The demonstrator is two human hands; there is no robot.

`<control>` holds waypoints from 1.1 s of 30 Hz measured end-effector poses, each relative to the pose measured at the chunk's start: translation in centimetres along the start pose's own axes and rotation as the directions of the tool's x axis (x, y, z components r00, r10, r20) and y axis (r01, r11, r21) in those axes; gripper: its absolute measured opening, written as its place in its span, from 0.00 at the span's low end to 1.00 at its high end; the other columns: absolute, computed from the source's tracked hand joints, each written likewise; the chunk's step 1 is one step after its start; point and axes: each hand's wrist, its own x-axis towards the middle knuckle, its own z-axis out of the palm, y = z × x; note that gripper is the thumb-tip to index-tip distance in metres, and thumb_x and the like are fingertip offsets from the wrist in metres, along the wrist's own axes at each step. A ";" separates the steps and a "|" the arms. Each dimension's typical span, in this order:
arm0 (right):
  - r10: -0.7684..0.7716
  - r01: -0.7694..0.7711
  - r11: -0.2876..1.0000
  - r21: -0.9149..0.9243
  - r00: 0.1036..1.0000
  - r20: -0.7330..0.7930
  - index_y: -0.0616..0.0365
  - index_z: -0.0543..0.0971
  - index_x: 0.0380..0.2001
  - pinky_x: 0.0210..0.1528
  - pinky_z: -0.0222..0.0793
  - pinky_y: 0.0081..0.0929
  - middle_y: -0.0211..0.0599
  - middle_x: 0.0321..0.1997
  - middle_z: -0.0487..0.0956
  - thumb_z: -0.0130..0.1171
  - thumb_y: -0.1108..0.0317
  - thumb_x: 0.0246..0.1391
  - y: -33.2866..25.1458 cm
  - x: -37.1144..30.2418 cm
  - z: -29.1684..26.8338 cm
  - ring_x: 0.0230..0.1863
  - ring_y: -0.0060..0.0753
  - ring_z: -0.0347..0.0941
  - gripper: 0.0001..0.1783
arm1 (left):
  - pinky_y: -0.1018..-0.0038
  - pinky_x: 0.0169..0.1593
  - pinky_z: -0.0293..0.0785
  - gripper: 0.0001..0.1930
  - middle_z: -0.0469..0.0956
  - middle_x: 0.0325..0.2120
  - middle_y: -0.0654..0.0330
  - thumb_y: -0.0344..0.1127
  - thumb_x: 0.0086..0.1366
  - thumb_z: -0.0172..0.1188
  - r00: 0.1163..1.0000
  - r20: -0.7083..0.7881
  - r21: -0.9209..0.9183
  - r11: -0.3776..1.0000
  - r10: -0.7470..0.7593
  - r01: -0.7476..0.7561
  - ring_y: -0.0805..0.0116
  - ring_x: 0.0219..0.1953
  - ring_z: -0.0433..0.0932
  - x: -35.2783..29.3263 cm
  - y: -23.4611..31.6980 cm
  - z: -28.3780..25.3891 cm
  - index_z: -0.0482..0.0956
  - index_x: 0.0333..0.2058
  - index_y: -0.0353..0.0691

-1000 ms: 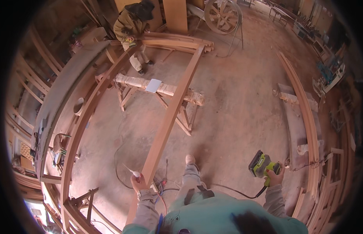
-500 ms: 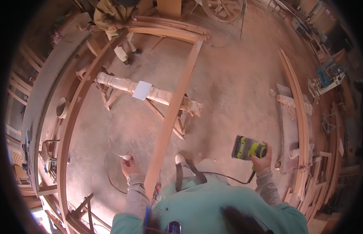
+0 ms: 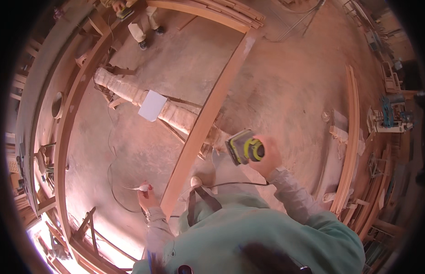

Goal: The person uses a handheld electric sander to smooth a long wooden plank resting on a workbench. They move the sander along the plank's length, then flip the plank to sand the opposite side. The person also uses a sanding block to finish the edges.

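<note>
My right hand (image 3: 271, 157) is closed round a green and dark grey electric sander (image 3: 242, 147). The sander is in the air, just right of the near beam (image 3: 208, 121) of a large wooden frame, its flat pad turned toward the beam. From its rear a black cord (image 3: 235, 184) runs back past my body. Left of that same beam, my left hand (image 3: 149, 199) pinches a small white bottle with a thin pointed tip (image 3: 142, 187), perhaps a glue bottle.
A wrapped trestle (image 3: 178, 119) carrying a white sheet (image 3: 152, 105) supports the frame. The frame's far-side beam (image 3: 66, 121) stands at left. Top left, a co-worker's hand (image 3: 117, 5) holds a green tool (image 3: 125, 13). Long boards (image 3: 351, 141) lie on supports at right. A cable (image 3: 111, 173) trails across the floor.
My right hand has carried the sander left and up, closer to the beam. The view has shifted, so the co-worker is now mostly cut off. My left hand still holds the white bottle.
</note>
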 end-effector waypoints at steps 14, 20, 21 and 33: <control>0.002 0.007 1.000 -0.030 0.955 0.295 0.36 0.72 0.53 0.36 0.75 0.41 0.40 0.45 0.67 0.69 0.71 0.33 3.2 18.2 9.1 0.40 0.50 0.75 0.38 | 0.71 0.55 0.72 0.15 0.82 0.47 0.60 0.34 0.58 0.69 0.999 0.035 0.253 0.967 -0.019 0.009 0.67 0.50 0.79 9.3 3.0 24.6 0.82 0.45 0.42; -0.050 0.047 0.999 0.015 0.953 0.300 0.40 0.72 0.54 0.36 0.75 0.39 0.40 0.46 0.69 0.70 0.72 0.33 3.1 19.1 9.7 0.40 0.47 0.75 0.39 | 0.69 0.52 0.74 0.18 0.81 0.44 0.61 0.35 0.54 0.72 0.996 0.066 0.355 0.931 0.065 -0.084 0.63 0.48 0.79 13.8 0.7 27.7 0.83 0.46 0.50; -0.061 0.058 0.998 0.020 0.951 0.302 0.40 0.72 0.54 0.37 0.75 0.39 0.40 0.46 0.69 0.70 0.72 0.32 3.2 19.2 9.8 0.40 0.47 0.75 0.39 | 0.69 0.52 0.74 0.19 0.81 0.44 0.61 0.34 0.53 0.72 0.994 0.076 0.374 0.922 0.078 -0.101 0.63 0.48 0.79 14.2 -0.5 27.7 0.84 0.46 0.50; -0.096 0.088 0.995 0.042 0.954 0.285 0.43 0.72 0.54 0.38 0.76 0.38 0.41 0.45 0.71 0.70 0.72 0.32 3.0 19.3 9.9 0.40 0.48 0.75 0.40 | 0.67 0.52 0.74 0.25 0.78 0.43 0.60 0.30 0.50 0.73 0.981 0.141 0.343 0.923 0.135 -0.176 0.62 0.47 0.77 14.9 -2.7 27.4 0.81 0.49 0.50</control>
